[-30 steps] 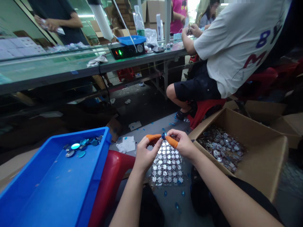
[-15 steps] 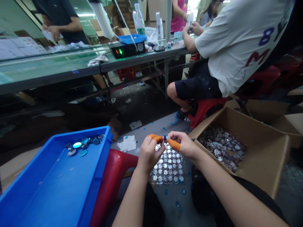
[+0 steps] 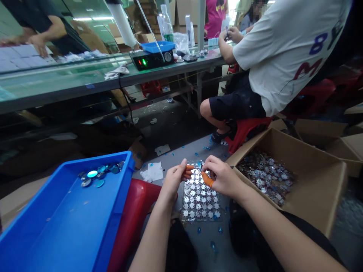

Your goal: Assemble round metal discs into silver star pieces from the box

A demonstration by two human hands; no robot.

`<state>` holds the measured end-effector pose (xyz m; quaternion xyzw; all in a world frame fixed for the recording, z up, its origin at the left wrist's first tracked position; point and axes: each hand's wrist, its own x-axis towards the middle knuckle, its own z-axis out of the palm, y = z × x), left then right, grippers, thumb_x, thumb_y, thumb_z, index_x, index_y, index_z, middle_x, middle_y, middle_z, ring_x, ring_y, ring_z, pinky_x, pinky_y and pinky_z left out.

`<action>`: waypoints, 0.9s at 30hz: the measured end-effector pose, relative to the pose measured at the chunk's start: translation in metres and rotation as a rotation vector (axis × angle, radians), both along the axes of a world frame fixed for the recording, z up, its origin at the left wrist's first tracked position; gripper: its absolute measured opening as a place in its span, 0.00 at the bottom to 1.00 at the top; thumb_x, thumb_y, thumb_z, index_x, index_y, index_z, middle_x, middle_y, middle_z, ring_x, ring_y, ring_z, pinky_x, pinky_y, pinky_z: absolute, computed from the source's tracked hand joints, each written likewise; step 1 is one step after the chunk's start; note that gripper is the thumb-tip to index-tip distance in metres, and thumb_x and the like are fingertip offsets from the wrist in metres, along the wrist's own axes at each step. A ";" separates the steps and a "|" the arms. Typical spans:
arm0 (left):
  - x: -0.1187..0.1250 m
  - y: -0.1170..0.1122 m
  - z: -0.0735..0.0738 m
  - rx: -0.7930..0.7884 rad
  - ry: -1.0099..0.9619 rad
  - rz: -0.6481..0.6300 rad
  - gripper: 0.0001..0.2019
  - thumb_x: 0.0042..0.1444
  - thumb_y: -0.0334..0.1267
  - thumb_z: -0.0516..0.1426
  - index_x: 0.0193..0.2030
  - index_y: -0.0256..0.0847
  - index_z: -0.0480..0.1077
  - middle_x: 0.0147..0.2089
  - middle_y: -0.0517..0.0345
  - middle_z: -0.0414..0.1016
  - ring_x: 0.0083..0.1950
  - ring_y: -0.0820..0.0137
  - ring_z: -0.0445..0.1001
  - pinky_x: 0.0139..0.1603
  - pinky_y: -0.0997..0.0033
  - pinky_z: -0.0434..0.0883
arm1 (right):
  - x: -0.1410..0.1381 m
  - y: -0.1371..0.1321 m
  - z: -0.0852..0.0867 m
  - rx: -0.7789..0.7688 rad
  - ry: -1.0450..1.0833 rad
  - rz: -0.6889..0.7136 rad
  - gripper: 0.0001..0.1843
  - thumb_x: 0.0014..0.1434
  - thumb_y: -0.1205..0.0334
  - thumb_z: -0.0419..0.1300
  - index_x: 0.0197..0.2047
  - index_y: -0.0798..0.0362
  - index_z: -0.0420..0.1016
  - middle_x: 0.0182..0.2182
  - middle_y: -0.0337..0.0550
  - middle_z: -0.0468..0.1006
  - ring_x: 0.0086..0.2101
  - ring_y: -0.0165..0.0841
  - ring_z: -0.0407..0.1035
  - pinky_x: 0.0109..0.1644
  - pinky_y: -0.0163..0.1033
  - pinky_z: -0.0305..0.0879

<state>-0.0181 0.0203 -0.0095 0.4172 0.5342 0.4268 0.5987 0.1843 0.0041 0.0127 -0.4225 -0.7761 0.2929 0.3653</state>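
Over the one silver sheet lying near, the left hand has parted fingers; the right hand pinches one small piece.

Piece at right fingers, perhaps held, too small to name; blue tray cropped.

one left hand, one right hand, mid-frame; one silvery sheet, lower centre; one big blue tray, lower left (its overlapping discs defy counting); one bottle, upper centre.

Orng finger cots, blk legwear
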 end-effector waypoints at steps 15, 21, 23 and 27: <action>0.004 -0.004 -0.002 0.163 0.229 -0.113 0.21 0.52 0.55 0.65 0.33 0.35 0.75 0.29 0.55 0.74 0.31 0.69 0.69 0.33 0.71 0.66 | -0.007 -0.007 -0.011 0.051 -0.238 0.069 0.04 0.61 0.69 0.58 0.38 0.52 0.71 0.38 0.41 0.70 0.28 0.27 0.62 0.32 0.35 0.55; 0.013 -0.010 -0.001 0.358 0.260 -0.012 0.16 0.60 0.51 0.62 0.40 0.38 0.76 0.36 0.53 0.78 0.38 0.66 0.74 0.39 0.69 0.70 | -0.005 0.001 -0.013 -0.115 -0.005 0.042 0.06 0.57 0.72 0.60 0.36 0.52 0.72 0.37 0.40 0.69 0.27 0.25 0.62 0.30 0.34 0.58; 0.014 -0.011 0.000 0.394 0.243 -0.009 0.15 0.60 0.50 0.62 0.42 0.39 0.77 0.38 0.52 0.78 0.39 0.65 0.75 0.41 0.68 0.70 | -0.005 0.002 -0.013 -0.149 0.066 0.032 0.05 0.56 0.72 0.61 0.35 0.52 0.73 0.36 0.40 0.69 0.27 0.25 0.62 0.30 0.34 0.59; 0.016 -0.011 0.000 0.429 0.196 0.004 0.14 0.61 0.49 0.62 0.43 0.39 0.77 0.39 0.52 0.79 0.41 0.65 0.75 0.43 0.68 0.71 | -0.005 0.005 -0.014 -0.197 0.151 0.007 0.06 0.54 0.72 0.62 0.34 0.53 0.72 0.36 0.39 0.68 0.25 0.25 0.60 0.28 0.33 0.57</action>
